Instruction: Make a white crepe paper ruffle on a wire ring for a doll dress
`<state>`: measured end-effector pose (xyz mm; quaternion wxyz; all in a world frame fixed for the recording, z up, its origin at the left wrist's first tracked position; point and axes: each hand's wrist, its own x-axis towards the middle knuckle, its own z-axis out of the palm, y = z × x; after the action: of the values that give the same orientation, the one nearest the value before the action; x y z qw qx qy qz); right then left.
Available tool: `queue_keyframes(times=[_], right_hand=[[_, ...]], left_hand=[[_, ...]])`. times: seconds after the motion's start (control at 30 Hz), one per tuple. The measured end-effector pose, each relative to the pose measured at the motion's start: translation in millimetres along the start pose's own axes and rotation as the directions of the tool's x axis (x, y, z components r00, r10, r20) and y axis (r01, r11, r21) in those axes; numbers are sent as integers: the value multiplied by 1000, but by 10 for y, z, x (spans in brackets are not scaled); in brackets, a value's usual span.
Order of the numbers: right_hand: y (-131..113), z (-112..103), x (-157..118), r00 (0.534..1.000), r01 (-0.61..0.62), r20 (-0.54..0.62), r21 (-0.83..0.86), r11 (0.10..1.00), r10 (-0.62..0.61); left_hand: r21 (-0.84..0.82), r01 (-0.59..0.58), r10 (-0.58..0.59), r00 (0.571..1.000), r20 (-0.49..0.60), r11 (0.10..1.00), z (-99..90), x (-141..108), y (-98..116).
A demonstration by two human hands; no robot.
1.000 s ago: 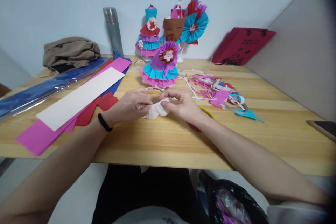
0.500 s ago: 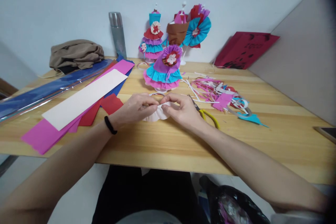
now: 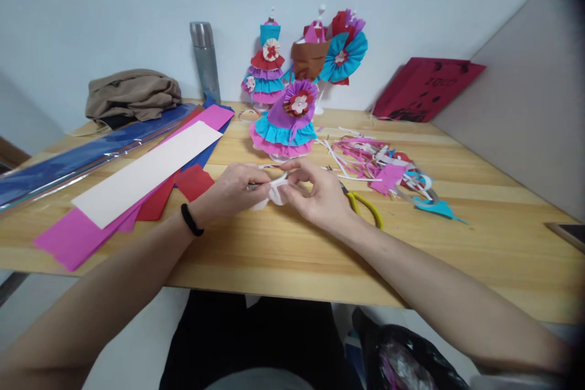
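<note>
Just above the table's front half, my left hand (image 3: 235,187) pinches one part of a gathered white crepe paper strip (image 3: 276,192) between thumb and fingers. My right hand (image 3: 320,194) grips the strip's other side, its thumb on the near face and fingers curled behind. Between the two hands the paper is bunched and folded; the rest is hidden by my fingers. Right beside my right hand lie scissors with yellow handles (image 3: 369,207), blades partly covered. Behind my fingers shows part of a thin pale ring (image 3: 269,166).
Coloured paper sheets with a white one (image 3: 148,173) on top lie left. Small paper-dressed stands, one with a purple dress (image 3: 283,116), are behind my hands. Paper scraps (image 3: 388,173) lie right. A flask (image 3: 205,61), brown cloth (image 3: 132,94) and red bag (image 3: 429,88) stand farther back.
Between my hands the white strip has become more bunched and shows less spread-out paper. My fingers have shifted slightly on it; both hands stay in nearly the same place.
</note>
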<state>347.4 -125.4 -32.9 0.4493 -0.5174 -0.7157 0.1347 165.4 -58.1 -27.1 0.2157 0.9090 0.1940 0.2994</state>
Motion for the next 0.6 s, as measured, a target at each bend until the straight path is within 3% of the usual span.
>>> queue_keyframes(times=[0.13,0.3,0.6], right_hand=[[-5,-12,6,999,21,-34,-36,999,-22],[12,-1,15,999,-40,-17,-58,998,39],[-36,15,-10,999,48,9,-17,999,-48]], left_hand=[[78,-65,71,995,-72,995,13,-1,-26],[173,-139,159,981,-107,975,25,-1,-15],[242,-166,192,978,-87,956,55,-5,-39]])
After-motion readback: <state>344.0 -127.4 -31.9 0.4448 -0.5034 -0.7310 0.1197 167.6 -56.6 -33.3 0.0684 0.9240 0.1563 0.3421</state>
